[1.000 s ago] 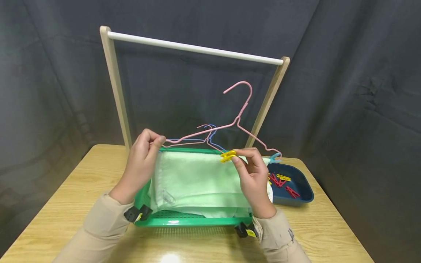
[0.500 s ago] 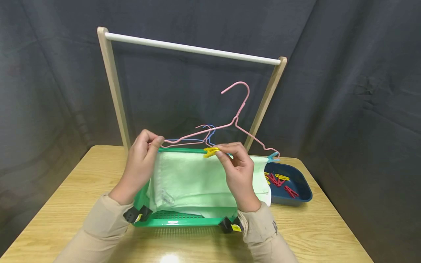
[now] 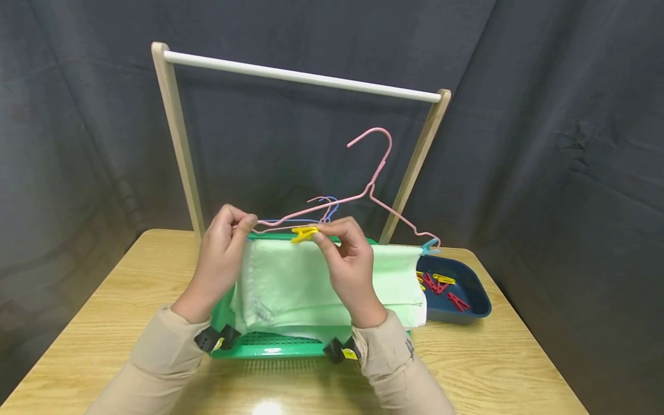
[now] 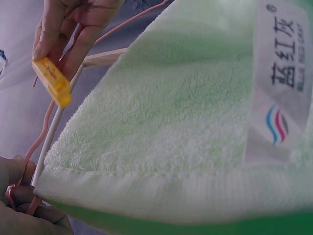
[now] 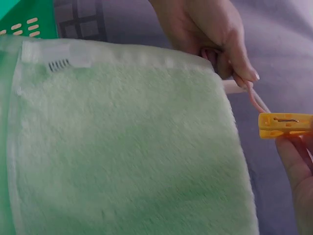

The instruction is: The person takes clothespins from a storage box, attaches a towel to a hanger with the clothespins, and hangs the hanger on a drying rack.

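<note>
My left hand (image 3: 223, 253) grips the left end of a pink wire hanger (image 3: 378, 172) together with the top left corner of a pale green towel (image 3: 290, 282). A light blue clothespin (image 3: 430, 247) clips the towel at the hanger's right end. Between thumb and fingers, my right hand (image 3: 353, 271) pinches a yellow clothespin (image 3: 304, 234), its free end pointing left toward my left hand. Both wrist views show this yellow clothespin (image 4: 53, 82) apart from the towel, close to the hanger wire. The left wrist view also shows the towel's printed label (image 4: 281, 83).
Under the towel stands a green basket (image 3: 270, 350). A dark blue bin (image 3: 482, 300) at right holds several red and yellow clothespins (image 3: 458, 301). Behind are a blue hanger (image 3: 295, 220) and another pink one. A wooden rack with a white bar (image 3: 301, 75) rises at the back.
My right hand has moved left along the towel's top edge with the yellow clothespin, nearing my left hand. The left hand keeps its grip and the hanger has hardly shifted.
</note>
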A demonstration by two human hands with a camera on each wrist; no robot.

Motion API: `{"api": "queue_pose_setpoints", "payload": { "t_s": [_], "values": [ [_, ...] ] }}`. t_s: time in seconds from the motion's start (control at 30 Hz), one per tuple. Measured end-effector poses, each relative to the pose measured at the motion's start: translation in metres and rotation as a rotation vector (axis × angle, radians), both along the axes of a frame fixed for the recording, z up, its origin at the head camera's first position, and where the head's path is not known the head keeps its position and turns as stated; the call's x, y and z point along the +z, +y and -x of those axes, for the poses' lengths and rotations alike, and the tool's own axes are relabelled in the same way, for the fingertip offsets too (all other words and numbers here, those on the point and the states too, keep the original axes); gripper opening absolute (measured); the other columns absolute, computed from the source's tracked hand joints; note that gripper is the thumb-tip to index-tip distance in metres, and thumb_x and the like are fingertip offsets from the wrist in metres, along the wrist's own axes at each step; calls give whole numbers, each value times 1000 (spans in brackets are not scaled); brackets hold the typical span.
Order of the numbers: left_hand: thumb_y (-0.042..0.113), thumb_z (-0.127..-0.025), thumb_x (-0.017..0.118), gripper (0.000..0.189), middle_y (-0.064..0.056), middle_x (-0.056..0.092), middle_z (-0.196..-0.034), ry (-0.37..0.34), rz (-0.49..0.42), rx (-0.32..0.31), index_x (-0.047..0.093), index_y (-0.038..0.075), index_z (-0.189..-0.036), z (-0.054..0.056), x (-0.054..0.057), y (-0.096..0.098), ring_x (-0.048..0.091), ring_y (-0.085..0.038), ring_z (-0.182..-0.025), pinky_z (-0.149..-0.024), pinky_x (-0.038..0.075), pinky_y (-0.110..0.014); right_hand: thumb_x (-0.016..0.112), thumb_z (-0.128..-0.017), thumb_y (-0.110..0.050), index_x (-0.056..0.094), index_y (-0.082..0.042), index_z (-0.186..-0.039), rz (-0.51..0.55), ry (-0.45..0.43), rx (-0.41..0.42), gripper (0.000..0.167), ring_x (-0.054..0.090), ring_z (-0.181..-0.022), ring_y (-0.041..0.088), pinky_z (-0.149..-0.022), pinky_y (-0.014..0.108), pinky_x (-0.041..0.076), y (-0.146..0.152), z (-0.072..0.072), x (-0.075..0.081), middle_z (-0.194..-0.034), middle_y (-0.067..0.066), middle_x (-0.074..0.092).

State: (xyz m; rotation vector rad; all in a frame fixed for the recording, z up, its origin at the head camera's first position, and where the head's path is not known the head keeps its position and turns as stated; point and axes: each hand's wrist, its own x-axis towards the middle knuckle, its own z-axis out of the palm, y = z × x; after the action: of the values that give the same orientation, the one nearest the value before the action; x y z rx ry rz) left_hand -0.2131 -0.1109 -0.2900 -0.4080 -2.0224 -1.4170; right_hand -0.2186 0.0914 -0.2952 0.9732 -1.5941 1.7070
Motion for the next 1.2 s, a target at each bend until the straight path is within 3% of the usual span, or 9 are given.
{"api": "queue_pose_setpoints", "payload": {
  "t_s": [0.23,0.5,0.73,0.9,1.03,1.2],
  "values": [
    [10,-105,54,16,-7,42,-82,-14,-8,-9,55,-4,-98,0,0,-1,39,-15,-72,-64,33,-24,63,-88,21,63,14,-97,-31,14,43,11,63,-99,17,-84,37,59,-16,2,-3,-97,28,56],
    [9,-105,55,15,-6,42,-82,1,-13,-9,55,-4,-98,2,0,-3,39,-15,-72,-64,32,-24,62,-87,22,64,14,-95,-50,26,68,11,62,-100,19,-85,41,58,-29,5,-3,-95,28,57],
    [8,-105,55,15,-7,43,-81,24,-13,-9,54,-5,-97,4,-3,-2,39,-13,-70,-62,32,-23,65,-87,20,65,11,-92,-74,44,34,11,63,-98,29,-82,40,59,-38,6,-9,-94,25,59],
    [7,-104,55,14,-7,44,-82,38,-27,-5,55,-6,-98,3,-2,-1,39,-14,-70,-62,32,-23,68,-85,19,67,9,-91,-103,86,-5,12,62,-93,35,-74,30,60,-42,7,-8,-92,22,61],
    [6,-104,56,13,-6,43,-82,53,-32,-6,55,-7,-99,1,0,-1,38,-14,-68,-61,31,-23,70,-85,16,69,7,-92,-131,108,-36,11,63,-89,35,-68,24,56,-44,5,-7,-92,20,63],
    [4,-103,56,12,-4,42,-81,75,-38,-12,55,-7,-99,1,-1,-1,37,-13,-66,-60,31,-23,71,-86,14,70,7,-93,-145,127,-54,10,64,-88,33,-69,27,58,-47,5,-8,-92,19,64]
  ]
}}
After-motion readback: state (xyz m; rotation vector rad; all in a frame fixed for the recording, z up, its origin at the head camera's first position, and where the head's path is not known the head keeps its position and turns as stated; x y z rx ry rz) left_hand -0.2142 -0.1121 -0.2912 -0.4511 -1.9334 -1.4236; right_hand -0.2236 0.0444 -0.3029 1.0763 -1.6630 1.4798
